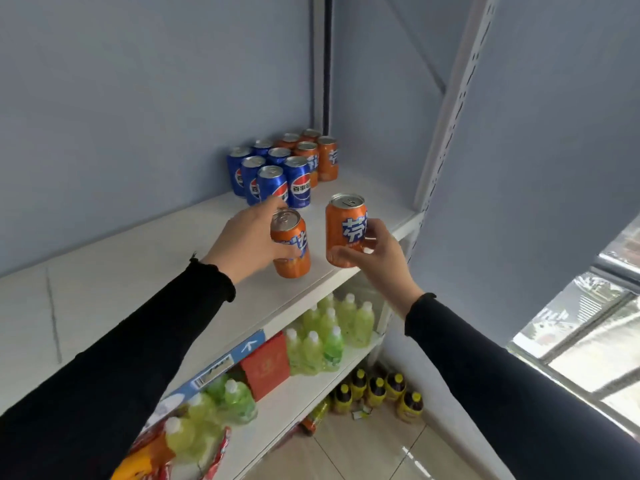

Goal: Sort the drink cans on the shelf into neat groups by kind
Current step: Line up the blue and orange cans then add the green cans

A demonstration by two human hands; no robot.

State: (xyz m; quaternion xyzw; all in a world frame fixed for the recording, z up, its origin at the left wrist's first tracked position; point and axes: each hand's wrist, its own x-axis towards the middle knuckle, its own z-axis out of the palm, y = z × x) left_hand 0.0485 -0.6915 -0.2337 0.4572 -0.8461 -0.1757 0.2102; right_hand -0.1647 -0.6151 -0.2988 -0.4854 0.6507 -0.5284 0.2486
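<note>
My left hand (247,239) grips an orange can (291,251) that leans slightly, its base on or just above the white shelf (145,271). My right hand (372,256) holds a second orange can (344,225) upright, lifted above the shelf's front edge. At the back of the shelf stands a cluster of several blue cans (273,176). Several orange cans (317,155) stand right behind and beside them, in the corner.
The lower shelf (298,386) carries packs of green bottles (329,336), a red box (266,363) and snack bags. Yellow-capped dark bottles (377,391) stand on the floor. A white slotted upright (450,109) runs along the shelf's right end, with a window at far right.
</note>
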